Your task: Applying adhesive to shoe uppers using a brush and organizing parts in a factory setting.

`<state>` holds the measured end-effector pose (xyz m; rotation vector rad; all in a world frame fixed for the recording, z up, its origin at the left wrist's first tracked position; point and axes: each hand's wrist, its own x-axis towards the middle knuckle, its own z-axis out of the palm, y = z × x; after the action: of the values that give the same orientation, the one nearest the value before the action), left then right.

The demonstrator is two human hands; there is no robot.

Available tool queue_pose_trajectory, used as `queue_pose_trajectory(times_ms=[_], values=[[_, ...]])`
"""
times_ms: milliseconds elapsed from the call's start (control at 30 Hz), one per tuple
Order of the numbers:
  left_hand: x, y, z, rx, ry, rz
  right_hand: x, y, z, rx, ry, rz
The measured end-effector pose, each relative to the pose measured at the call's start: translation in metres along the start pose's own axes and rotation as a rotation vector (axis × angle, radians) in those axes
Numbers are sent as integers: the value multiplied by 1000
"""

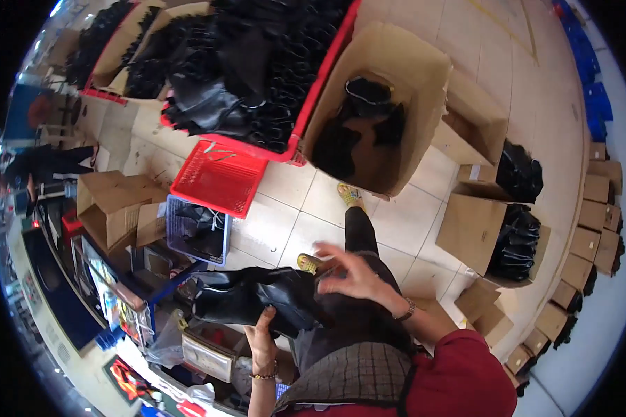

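Observation:
My left hand (261, 340) grips a glossy black boot upper (285, 295) by its lower edge, thumb on top and the other fingers hidden beneath. The piece lies sideways in front of my lap, with its far end over the cluttered bench at the left. Just right of it hovers my right hand (355, 276), fingers spread and curved, with nothing in it. Whether its fingertips touch the black piece I cannot tell.
A large red crate (320, 76) heaped with black uppers stands ahead, beside an open cardboard box (414, 104) holding several more. A red basket (219, 177) and a blue basket (219, 258) sit ahead left. Cardboard boxes (469, 229) with black pieces line the right.

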<state>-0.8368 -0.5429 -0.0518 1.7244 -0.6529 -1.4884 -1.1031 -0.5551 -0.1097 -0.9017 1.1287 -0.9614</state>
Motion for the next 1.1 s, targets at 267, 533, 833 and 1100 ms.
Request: queue_pose_trajectory(times_ms=[267, 533, 833, 1100], values=[[86, -55, 107, 361, -154, -530, 177, 283, -237, -236, 722, 419], [123, -116, 125, 556, -133, -940, 362, 495, -269, -454, 714, 634], [143, -131, 157, 352, 148, -1179, 410, 567, -306, -836, 374, 601], [103, -147, 116, 262, -44, -886, 292, 495, -350, -716, 631, 601]])
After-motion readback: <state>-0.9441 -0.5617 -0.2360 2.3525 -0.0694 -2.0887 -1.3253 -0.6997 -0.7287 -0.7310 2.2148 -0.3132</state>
